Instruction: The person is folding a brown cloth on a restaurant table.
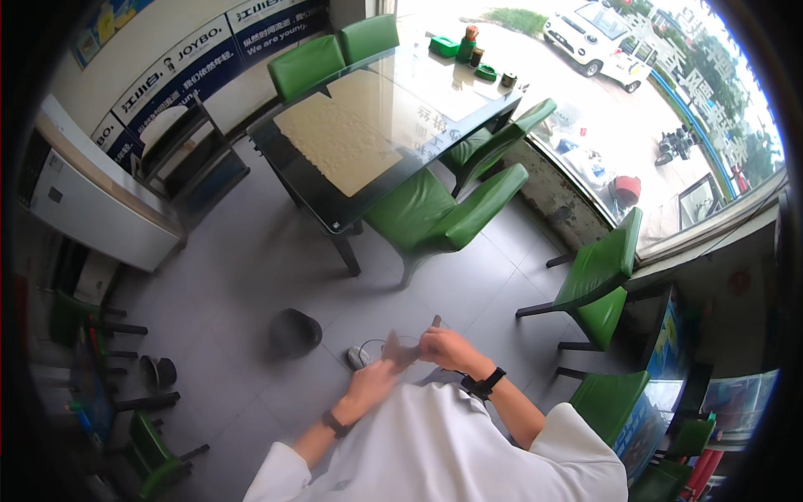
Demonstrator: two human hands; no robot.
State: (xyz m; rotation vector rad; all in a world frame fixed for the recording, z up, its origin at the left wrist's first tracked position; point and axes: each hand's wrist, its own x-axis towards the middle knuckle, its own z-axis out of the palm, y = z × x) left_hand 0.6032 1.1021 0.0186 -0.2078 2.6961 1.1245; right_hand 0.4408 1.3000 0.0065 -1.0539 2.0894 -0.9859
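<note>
In front of my white shirt, my right hand (446, 349) is closed around a flat brownish tool (401, 351). A narrow, handle-like end sticks out above its fingers. The tool is motion-blurred, so its exact kind cannot be told. My left hand (371, 384) is at the tool's other end, its blurred fingers against the flat, pointed part. How firmly they hold it is unclear. Dark bands circle both wrists. A thin dark cable (370, 342) loops behind the tool, and below it a grey shoe (359, 357) shows on the floor.
A dark bin (295, 336) stands on the tiled floor (232, 326), left of the shoe. Ahead is a glass-topped table (301, 194) with green chairs (414, 207) around it. More green chairs (596, 295) line the right side by the window. A white cabinet (94, 201) is at left.
</note>
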